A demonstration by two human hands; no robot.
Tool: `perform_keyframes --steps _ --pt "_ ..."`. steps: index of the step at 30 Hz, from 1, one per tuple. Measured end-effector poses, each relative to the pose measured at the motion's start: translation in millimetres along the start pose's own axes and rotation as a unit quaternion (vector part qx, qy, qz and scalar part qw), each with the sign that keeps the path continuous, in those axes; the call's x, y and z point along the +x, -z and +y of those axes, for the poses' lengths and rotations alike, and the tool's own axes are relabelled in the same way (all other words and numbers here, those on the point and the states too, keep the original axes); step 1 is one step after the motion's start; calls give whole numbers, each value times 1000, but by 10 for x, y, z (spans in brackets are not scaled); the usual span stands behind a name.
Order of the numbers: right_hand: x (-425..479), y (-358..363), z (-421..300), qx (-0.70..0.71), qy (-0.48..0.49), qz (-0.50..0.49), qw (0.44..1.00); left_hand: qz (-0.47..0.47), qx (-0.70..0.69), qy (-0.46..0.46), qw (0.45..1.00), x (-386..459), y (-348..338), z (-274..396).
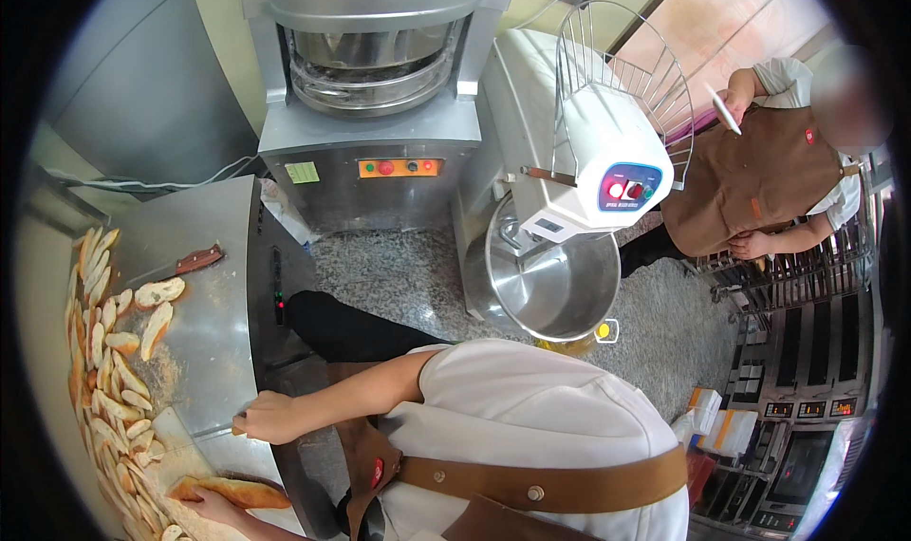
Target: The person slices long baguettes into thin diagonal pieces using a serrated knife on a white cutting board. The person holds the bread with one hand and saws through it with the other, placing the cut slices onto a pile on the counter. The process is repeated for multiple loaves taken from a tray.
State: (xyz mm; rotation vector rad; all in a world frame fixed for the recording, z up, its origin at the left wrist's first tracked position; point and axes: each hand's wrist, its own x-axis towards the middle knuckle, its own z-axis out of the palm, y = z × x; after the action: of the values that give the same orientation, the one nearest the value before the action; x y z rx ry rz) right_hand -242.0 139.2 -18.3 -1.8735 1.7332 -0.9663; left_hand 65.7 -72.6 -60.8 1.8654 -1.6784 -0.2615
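Note:
My left hand (212, 507) grips a long crusty bread loaf (245, 493) lying at the lower left over a pale, crumb-covered board (178, 434). My right hand (269, 418) is a closed fist above the near edge of the steel worktop (213, 313). A small tan edge shows at its fingers; I cannot tell what the object is. Beyond both hands, many cut bread slices (117, 398) are heaped against the wall side. A brown riveted handle (199, 258) lies farther up the worktop, its other end not clearly seen.
A steel press-like machine (370, 128) stands ahead. Beside it is a white spiral mixer (583, 128) with a steel bowl (555, 285) and raised wire guard (662, 78). Another person (754, 171) in a brown apron holds a white stick-like object. Ovens (804, 370) and boxes (722, 427) stand at right.

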Motion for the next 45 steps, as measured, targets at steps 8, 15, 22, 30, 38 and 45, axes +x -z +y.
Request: perform_keyframes --steps 8,15,22,30,38,45 --pt "324 170 -37 4 -62 46 997 -5 2 6 1000 -170 81 269" --pt "493 123 -35 30 -42 43 998 0 -32 0 1000 -231 155 330" --pt "618 23 145 154 -76 13 985 12 -37 -10 999 -208 121 260" --pt "615 -42 213 173 -85 39 981 19 -40 -1 999 -249 133 326" --pt "615 -32 217 196 -109 53 973 15 -49 -5 999 -239 133 292" --pt "640 -60 246 215 -106 71 968 79 80 -98 989 -309 200 429"
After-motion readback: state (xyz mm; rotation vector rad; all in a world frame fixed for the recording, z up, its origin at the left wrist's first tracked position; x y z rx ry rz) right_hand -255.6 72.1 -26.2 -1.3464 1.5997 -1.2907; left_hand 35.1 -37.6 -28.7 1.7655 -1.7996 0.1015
